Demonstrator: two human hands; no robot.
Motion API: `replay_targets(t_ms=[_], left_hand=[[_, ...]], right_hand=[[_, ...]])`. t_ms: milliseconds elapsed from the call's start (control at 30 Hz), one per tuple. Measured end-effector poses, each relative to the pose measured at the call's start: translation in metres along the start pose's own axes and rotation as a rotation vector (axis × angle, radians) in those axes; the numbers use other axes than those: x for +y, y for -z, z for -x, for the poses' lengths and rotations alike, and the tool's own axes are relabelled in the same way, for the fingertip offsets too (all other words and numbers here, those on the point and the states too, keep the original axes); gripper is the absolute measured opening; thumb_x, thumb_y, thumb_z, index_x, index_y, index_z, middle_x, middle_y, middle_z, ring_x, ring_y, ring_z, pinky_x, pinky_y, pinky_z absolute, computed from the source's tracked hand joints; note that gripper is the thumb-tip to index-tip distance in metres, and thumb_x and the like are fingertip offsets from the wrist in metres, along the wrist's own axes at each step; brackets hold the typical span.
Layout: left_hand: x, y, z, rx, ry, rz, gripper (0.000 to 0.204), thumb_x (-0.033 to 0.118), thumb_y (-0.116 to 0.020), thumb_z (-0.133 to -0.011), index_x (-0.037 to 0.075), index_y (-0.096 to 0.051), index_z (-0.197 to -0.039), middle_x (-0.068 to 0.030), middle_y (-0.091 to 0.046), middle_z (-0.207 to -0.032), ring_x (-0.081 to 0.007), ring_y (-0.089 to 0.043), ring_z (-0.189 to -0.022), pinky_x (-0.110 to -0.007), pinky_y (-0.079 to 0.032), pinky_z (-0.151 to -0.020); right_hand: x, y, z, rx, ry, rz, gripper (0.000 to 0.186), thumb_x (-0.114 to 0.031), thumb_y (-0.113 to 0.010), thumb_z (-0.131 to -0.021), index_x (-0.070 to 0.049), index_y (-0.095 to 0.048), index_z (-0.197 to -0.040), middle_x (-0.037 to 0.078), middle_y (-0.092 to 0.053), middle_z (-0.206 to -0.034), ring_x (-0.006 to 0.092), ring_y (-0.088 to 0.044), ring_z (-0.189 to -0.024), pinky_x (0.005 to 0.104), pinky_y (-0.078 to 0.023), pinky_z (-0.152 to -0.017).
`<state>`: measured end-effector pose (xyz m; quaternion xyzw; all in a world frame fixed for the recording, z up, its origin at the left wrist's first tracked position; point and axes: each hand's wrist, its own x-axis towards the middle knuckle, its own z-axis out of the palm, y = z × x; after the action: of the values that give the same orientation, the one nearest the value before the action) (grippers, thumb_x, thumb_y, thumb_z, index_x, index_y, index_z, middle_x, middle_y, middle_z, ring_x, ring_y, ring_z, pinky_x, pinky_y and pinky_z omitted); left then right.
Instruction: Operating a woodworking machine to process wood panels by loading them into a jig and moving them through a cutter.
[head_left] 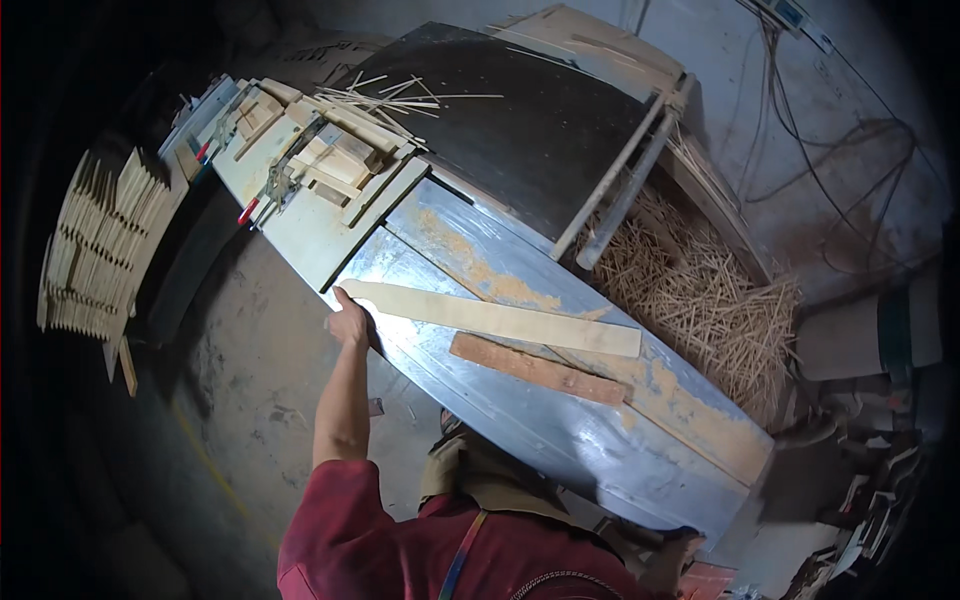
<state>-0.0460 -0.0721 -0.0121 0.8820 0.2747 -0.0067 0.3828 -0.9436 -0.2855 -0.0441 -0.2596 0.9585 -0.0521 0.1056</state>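
Where left hand (350,322) pinches pale board (495,318) end (fingers hidden underneath), right hand (672,548) grip unreadable, half cut off.

Dim, sharp view with glare on the blue table (560,420), black vignetted corners and fisheye-bent edges.

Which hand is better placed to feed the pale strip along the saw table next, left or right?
Left, probably. The left hand already grips the near end of the pale wooden strip lying on the blue table. The right hand is low at the table's near edge, away from the strip and the reddish strip.
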Motion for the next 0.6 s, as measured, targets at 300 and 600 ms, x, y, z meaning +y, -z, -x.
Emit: replay_targets(t_ms=[300, 600], left_hand=[[-0.001, -0.050, 0.015, 0.010, -0.062, -0.089, 0.111, 0.086, -0.036, -0.096, -0.016, -0.072, -0.118, -0.0347, -0.072, -0.123, -0.0471, -0.067, -0.124, -0.052, -0.051, -0.107], [-0.020, -0.022, 0.002, 0.056, -0.112, -0.159, 0.111, 0.084, -0.030, -0.099, -0.016, -0.072, -0.121, -0.0369, -0.069, -0.126, -0.0482, -0.065, -0.126, -0.051, -0.050, -0.109]], right_hand=[[0.062, -0.096, -0.127, 0.038, 0.218, 0.155, 0.058, -0.025, -0.058, -0.103, 0.000, -0.032, -0.149, 0.031, -0.068, -0.128, 0.0473, -0.071, -0.114, 0.0541, -0.059, -0.097], [-0.006, -0.100, -0.076, -0.052, 0.195, -0.014, 0.051, -0.024, -0.055, -0.107, 0.003, -0.043, -0.148, 0.028, -0.068, -0.131, 0.0442, -0.070, -0.117, 0.0510, -0.058, -0.101]])
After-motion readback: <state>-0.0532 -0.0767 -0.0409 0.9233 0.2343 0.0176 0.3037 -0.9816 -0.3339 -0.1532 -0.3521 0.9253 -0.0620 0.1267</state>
